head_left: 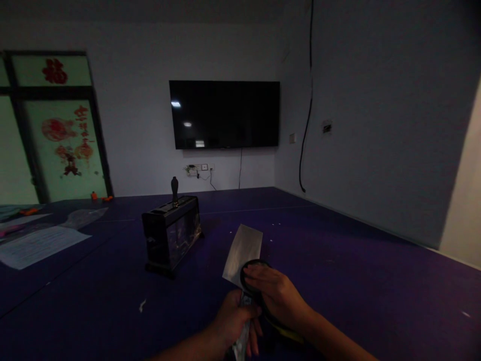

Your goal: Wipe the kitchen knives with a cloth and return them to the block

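My left hand (236, 321) is closed around the lower end of a pale, shiny strip of tape or film (242, 253) that stands up from it over the floor. My right hand (274, 296) rests with curled fingers on a dark ring-shaped roll (255, 265) just behind the strip. Both hands are low in the middle of the view, touching each other. The room is dim, so the roll's details are hard to make out.
A dark box-like case with a knob on top (172, 235) stands on the purple floor (356, 281) ahead left. Paper sheets (37, 243) lie at the far left. A black television (224, 114) hangs on the far wall. A glass door with red decorations (63, 130) is at left.
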Demonstrator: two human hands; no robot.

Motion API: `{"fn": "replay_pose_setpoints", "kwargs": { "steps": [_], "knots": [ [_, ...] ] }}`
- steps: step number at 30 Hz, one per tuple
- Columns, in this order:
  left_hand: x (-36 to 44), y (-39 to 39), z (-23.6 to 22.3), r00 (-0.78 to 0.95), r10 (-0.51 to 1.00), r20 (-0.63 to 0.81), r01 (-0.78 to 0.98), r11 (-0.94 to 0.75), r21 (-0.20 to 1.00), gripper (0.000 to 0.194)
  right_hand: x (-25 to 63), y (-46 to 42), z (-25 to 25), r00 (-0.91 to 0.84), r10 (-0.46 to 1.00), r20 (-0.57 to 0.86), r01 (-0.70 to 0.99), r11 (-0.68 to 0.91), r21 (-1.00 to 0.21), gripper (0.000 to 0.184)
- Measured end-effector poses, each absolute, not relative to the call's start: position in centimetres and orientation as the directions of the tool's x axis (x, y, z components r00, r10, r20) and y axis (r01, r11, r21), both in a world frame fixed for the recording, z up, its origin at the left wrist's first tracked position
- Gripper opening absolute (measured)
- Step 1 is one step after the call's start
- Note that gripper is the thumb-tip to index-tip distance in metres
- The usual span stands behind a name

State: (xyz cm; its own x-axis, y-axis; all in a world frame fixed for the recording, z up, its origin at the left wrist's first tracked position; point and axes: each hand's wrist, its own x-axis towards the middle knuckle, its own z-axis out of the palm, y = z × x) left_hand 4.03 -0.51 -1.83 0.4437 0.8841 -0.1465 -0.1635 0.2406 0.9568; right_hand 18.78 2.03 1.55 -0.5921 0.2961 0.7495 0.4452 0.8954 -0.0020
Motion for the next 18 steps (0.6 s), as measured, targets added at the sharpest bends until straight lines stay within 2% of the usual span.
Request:
{"fn": "replay_pose_setpoints", "kwargs": {
  "steps": [18],
  "knots": [
    [4.03, -0.02, -2.02, 0.481, 0.862, -0.159, -0.124, 0.246, 0.961, 0.029, 18.66, 1.79, 1.89, -0.577, 0.302, 0.759, 0.402, 0.914, -0.057, 0.04]
  ]
}}
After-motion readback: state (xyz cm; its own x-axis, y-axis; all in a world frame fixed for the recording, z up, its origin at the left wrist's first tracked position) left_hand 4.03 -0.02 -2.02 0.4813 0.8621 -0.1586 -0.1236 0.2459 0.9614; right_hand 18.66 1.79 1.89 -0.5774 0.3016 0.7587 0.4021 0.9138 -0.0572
